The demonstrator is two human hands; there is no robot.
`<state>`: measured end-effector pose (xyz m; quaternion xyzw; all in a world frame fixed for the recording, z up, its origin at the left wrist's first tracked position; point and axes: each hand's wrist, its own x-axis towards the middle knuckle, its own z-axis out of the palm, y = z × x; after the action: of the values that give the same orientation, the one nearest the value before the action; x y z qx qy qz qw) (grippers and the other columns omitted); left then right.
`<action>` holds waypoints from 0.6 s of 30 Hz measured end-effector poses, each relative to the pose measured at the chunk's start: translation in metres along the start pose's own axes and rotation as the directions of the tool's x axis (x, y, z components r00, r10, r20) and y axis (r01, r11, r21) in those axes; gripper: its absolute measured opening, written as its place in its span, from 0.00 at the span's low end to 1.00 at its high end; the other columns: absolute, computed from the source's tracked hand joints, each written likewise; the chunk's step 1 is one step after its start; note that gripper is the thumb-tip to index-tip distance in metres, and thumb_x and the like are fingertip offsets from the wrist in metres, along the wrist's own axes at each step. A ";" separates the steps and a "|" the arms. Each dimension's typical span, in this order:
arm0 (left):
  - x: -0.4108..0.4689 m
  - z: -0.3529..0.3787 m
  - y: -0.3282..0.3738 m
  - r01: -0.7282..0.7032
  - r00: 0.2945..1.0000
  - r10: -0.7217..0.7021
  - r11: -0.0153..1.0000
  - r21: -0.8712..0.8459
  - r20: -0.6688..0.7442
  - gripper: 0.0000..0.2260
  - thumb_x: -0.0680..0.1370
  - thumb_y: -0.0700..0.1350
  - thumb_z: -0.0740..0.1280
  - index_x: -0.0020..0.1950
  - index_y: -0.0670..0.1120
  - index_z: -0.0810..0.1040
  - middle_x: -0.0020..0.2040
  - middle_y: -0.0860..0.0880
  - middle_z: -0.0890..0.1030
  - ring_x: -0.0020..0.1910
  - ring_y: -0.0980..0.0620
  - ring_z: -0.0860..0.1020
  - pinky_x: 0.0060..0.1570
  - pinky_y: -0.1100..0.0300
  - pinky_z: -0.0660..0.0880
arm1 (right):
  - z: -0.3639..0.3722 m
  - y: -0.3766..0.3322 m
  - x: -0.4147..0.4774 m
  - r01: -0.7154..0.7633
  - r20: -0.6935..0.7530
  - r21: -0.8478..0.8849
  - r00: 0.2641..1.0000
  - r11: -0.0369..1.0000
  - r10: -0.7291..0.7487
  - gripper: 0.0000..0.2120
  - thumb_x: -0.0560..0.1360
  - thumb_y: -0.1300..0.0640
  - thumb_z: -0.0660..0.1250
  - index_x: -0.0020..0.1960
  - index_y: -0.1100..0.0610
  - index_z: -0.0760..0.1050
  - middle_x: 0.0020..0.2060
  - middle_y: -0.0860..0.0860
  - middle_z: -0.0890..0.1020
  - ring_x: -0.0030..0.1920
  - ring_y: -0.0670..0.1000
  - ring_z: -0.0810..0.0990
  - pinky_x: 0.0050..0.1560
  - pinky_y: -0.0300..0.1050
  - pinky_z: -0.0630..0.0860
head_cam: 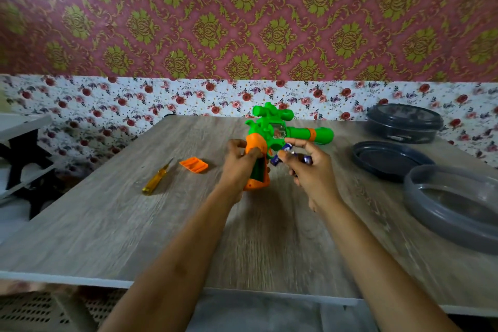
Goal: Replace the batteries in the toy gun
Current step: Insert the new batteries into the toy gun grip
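Toy gun mid-table, raised off the table, barrel pointing right. Left hand: fingers wrapped round the orange grip; open battery bay faces near. Right hand pinches batteries just right of the grip.

Judgement: check polarity marks, seat one cell at a time, hold the gun steady.

Cover and screwdriver lie left. Right side: closed dark tub far, loose dark lid, grey bowl near; contents not discernible.

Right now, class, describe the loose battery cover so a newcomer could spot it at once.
Start at the wooden table. Left of the green toy gun, beside the yellow-handled screwdriver, lies the battery cover. It alone is a small, ribbed orange piece lying loose.
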<state>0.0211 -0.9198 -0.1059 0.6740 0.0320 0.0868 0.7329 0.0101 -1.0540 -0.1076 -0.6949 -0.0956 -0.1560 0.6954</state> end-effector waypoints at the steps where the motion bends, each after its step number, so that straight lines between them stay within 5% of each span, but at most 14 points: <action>1: 0.001 0.002 -0.001 -0.016 1.000 0.016 1.000 -0.006 -0.007 0.10 0.78 0.39 0.62 0.56 0.45 0.63 0.45 0.38 0.78 0.32 0.47 0.80 0.34 0.54 0.79 | 0.006 0.003 0.003 0.063 -0.023 -0.034 0.998 0.997 -0.064 0.12 0.71 0.60 0.71 0.53 0.54 0.77 0.37 0.51 0.80 0.29 0.41 0.73 0.29 0.34 0.70; 4: 0.002 0.008 -0.004 -0.051 0.998 0.050 0.998 -0.028 -0.039 0.08 0.79 0.38 0.62 0.55 0.42 0.64 0.38 0.42 0.76 0.24 0.57 0.78 0.27 0.63 0.76 | 0.018 0.017 0.005 0.264 -0.046 -0.226 0.959 0.938 -0.281 0.12 0.69 0.60 0.72 0.52 0.56 0.78 0.45 0.50 0.82 0.42 0.45 0.80 0.44 0.39 0.76; 7: 0.002 0.010 -0.007 -0.064 0.996 0.062 0.998 -0.029 -0.064 0.06 0.80 0.39 0.60 0.55 0.42 0.64 0.34 0.47 0.74 0.20 0.63 0.74 0.21 0.68 0.71 | 0.019 0.019 0.007 0.381 0.009 -0.321 0.917 0.867 -0.400 0.12 0.69 0.61 0.72 0.52 0.58 0.79 0.44 0.47 0.82 0.44 0.40 0.79 0.46 0.28 0.73; 13: 0.003 0.010 -0.011 -0.020 0.992 0.013 0.999 -0.049 -0.127 0.05 0.77 0.42 0.60 0.43 0.47 0.66 0.41 0.45 0.74 0.35 0.51 0.75 0.35 0.57 0.74 | 0.019 0.028 0.005 0.415 0.079 -0.404 0.904 0.815 -0.421 0.14 0.67 0.68 0.70 0.52 0.59 0.80 0.48 0.54 0.84 0.49 0.49 0.81 0.51 0.24 0.70; 18: 0.000 0.010 -0.011 -0.028 0.993 0.025 0.999 -0.023 -0.114 0.04 0.76 0.44 0.60 0.42 0.50 0.67 0.44 0.43 0.75 0.41 0.47 0.76 0.45 0.49 0.75 | 0.017 0.027 0.007 0.395 0.044 -0.442 0.906 0.806 -0.420 0.14 0.66 0.68 0.71 0.51 0.61 0.81 0.46 0.57 0.83 0.47 0.51 0.80 0.49 0.20 0.67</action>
<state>0.0241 -0.9304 -0.1160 0.6592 0.0636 0.1352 0.7370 0.0275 -1.0378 -0.1304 -0.7925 -0.1852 -0.3383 0.4725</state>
